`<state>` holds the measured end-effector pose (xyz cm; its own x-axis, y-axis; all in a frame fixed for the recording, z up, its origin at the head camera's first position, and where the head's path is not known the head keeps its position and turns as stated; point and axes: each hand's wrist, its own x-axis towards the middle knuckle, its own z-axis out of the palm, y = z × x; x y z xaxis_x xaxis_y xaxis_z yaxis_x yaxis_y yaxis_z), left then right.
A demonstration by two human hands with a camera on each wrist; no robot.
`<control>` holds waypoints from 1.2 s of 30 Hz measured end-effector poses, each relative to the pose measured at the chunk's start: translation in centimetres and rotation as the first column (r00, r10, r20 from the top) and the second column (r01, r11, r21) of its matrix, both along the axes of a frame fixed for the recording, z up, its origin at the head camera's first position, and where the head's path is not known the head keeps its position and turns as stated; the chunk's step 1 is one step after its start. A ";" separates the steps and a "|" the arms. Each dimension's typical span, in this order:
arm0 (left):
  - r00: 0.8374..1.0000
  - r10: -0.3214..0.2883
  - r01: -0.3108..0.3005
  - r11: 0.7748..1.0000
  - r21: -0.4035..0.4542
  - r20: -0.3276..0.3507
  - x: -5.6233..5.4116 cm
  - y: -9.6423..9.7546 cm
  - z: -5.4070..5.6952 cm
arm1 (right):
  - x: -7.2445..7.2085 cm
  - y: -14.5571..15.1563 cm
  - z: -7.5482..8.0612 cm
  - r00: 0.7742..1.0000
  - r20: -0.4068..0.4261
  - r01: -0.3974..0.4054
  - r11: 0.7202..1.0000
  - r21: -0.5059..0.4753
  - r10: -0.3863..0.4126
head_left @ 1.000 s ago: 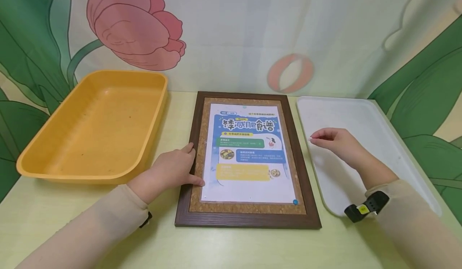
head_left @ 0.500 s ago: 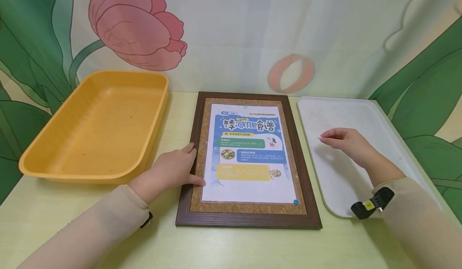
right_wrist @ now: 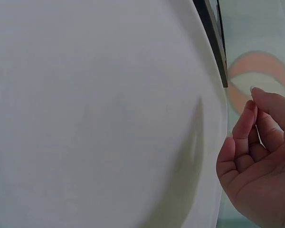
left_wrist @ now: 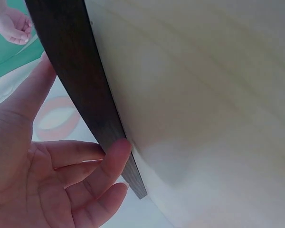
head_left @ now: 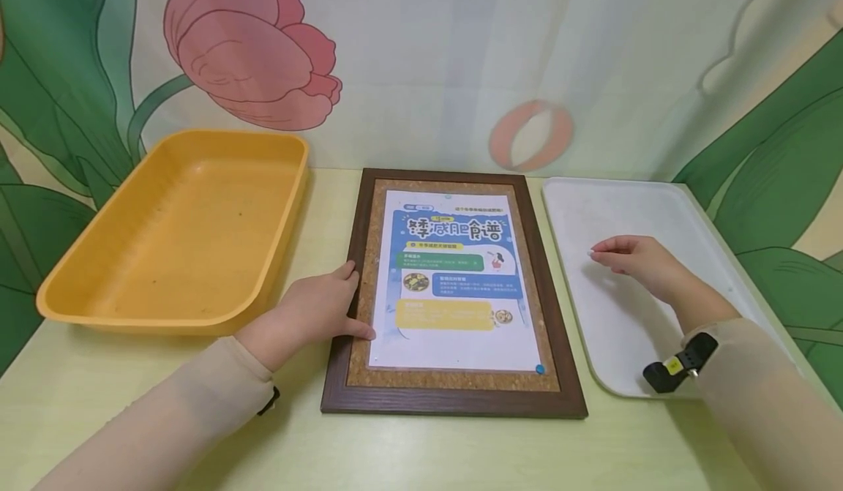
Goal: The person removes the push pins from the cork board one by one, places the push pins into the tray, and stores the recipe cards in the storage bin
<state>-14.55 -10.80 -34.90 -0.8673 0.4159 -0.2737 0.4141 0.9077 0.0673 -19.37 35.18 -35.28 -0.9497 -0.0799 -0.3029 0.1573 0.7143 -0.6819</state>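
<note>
My left hand grips the left side of a brown-framed cork board. Its thumb reaches over onto the lower left of a printed sheet. Fingers lie along the frame's outer side in the left wrist view. A blue pushpin sits at the sheet's bottom right corner, and a pale greenish pin at its top. To the right, my right hand hovers above a white tray, thumb and forefinger pinched. A small pale thing shows at their tips, too small to identify.
A deep yellow tray stands on the left of the pale green table. The white tray lies close beside the board's right edge. Behind everything hangs a curtain printed with flowers and leaves.
My right hand has moved a little to the right, from the white tray's left edge to farther over it, still pinched. The left hand and the board have kept their places.
</note>
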 end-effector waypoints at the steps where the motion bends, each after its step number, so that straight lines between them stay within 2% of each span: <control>1: 1.000 0.000 0.000 1.000 0.000 0.001 0.0 0.0 0.0 | -0.1 0.1 0.0 1.000 0.004 0.001 1.000 -0.001 -0.001; 11: 1.000 0.001 -0.001 1.000 -0.001 0.008 -0.1 -0.1 0.0 | -0.8 0.5 -0.6 0.999 0.040 0.020 1.000 0.007 -0.020; 15: 1.000 0.009 -0.009 1.000 -0.002 0.010 -0.1 0.0 0.1 | -1.0 0.5 -0.9 1.000 0.027 -0.007 1.000 0.009 0.006; 19: 1.000 0.014 -0.014 1.000 -0.003 0.018 -0.1 0.0 0.0 | -1.4 0.6 -1.3 0.999 0.017 -0.037 0.998 0.050 0.036; 23: 1.000 0.017 -0.017 1.000 0.000 0.014 -0.1 0.1 0.0 | -1.7 0.8 -1.7 0.999 0.022 -0.035 0.994 0.108 0.032; 28: 1.000 0.022 -0.022 1.000 -0.004 0.017 -0.1 0.1 0.0 | -1.9 0.6 -2.0 0.999 0.038 -0.024 0.991 0.135 0.019; 36: 0.999 0.025 -0.025 1.000 -0.005 0.030 -0.1 0.1 0.2 | -2.2 0.3 -2.2 0.999 0.017 -0.035 0.984 0.175 0.033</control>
<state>-14.60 -10.66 -34.69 -0.8688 0.3928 -0.3015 0.3892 0.9181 0.0748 -21.60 35.44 -37.52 -0.9428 -0.0566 -0.3285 0.1397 0.8278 -0.5433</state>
